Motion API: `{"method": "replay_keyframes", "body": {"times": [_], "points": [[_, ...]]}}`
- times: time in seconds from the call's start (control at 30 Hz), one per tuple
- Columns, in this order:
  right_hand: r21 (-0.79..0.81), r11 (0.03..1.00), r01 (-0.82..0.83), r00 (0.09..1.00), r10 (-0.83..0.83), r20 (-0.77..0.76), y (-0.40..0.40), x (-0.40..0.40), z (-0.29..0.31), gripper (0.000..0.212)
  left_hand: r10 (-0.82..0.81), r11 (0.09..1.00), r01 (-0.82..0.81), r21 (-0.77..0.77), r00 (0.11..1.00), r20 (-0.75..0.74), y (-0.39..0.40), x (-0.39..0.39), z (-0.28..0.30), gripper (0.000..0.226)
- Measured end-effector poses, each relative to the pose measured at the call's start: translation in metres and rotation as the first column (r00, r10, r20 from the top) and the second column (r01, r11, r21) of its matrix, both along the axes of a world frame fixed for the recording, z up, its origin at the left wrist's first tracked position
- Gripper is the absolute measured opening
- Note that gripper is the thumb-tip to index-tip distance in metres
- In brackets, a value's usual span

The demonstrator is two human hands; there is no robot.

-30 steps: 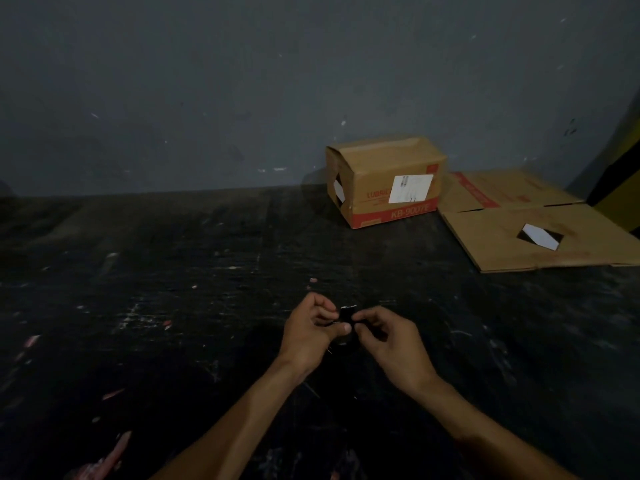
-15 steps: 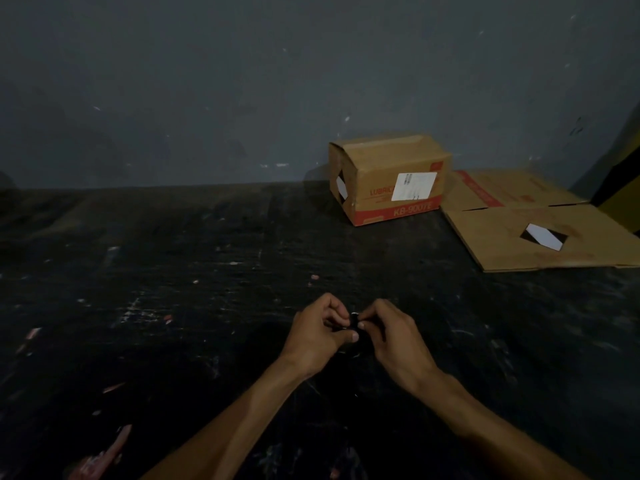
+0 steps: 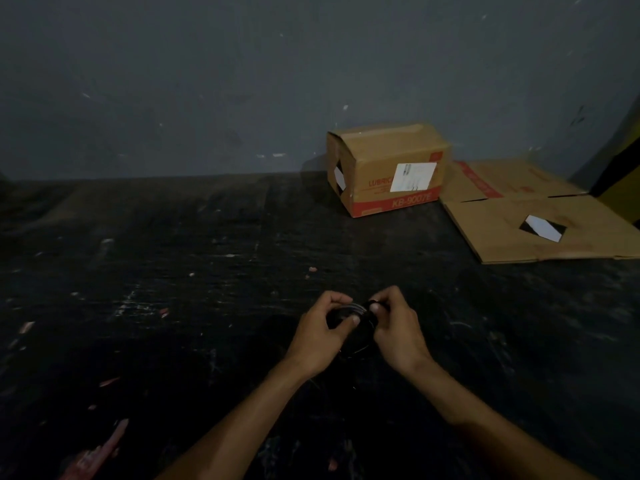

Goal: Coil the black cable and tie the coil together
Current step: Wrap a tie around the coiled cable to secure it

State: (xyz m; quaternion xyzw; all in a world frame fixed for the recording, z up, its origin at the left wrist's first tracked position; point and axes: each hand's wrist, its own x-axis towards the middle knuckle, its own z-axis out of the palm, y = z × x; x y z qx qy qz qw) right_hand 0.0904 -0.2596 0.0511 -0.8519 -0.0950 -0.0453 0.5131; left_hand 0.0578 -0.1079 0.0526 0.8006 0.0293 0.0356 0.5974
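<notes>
Two bare hands meet above a dark, scuffed counter (image 3: 173,306). Left hand (image 3: 320,332) is closed, thumb and fingers pinching the near-left side of the black cable coil (image 3: 356,327). Right hand (image 3: 394,329) is closed, its fingertips gripping the coil's upper right edge. The coil sits between both hands, held just over the counter surface; its loops are dim and hard to count. A cardboard box (image 3: 388,171) stands against the grey wall (image 3: 207,81), beside flattened cardboard (image 3: 540,220).
</notes>
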Motion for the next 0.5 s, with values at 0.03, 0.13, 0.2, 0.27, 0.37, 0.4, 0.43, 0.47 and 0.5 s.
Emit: {"method": "replay_keyframes", "body": {"times": [0.03,0.13,0.2,0.27,0.37,0.4,0.43,0.47,0.5], "points": [[0.05,0.998,0.033,0.998,-0.031,-0.045,0.0,0.003,-0.001,0.018,0.017,1.0,-0.017,-0.002,1.0,-0.021,0.001,-0.001,-0.006,0.029],[0.171,0.976,0.134,0.979,-0.104,-0.177,-0.002,0.014,-0.008,0.017,0.055,0.985,-0.08,-0.152,0.985,-0.164,0.006,-0.004,-0.023,0.022],[0.199,0.961,0.19,0.96,-0.14,-0.243,-0.005,0.018,-0.017,0.018,0.073,0.972,-0.127,-0.199,0.963,-0.261,0.013,-0.005,-0.033,0.021],[0.185,0.961,0.204,0.945,-0.144,-0.293,-0.008,0.018,-0.029,0.019,0.093,0.955,-0.177,-0.237,0.94,-0.327,0.018,-0.004,-0.043,0.023],[0.077,0.987,0.142,0.96,-0.118,-0.253,-0.013,0.013,-0.048,0.025,0.142,0.936,-0.245,-0.252,0.92,-0.366,0.022,-0.005,-0.058,0.023],[0.032,0.993,0.114,0.963,-0.103,-0.249,-0.015,0.012,-0.054,0.027,0.147,0.938,-0.249,-0.241,0.916,-0.373,0.022,-0.006,-0.063,0.022],[-0.011,0.996,0.085,0.962,-0.085,-0.258,-0.016,0.012,-0.06,0.029,0.145,0.942,-0.246,-0.229,0.913,-0.382,0.022,-0.006,-0.069,0.02],[-0.05,0.997,0.056,0.96,-0.067,-0.273,-0.017,0.011,-0.065,0.031,0.14,0.947,-0.238,-0.214,0.91,-0.391,0.022,-0.007,-0.074,0.019],[-0.086,0.996,0.028,0.955,-0.052,-0.291,-0.018,0.011,-0.071,0.031,0.137,0.953,-0.231,-0.196,0.905,-0.403,0.022,-0.007,-0.079,0.019]]}}
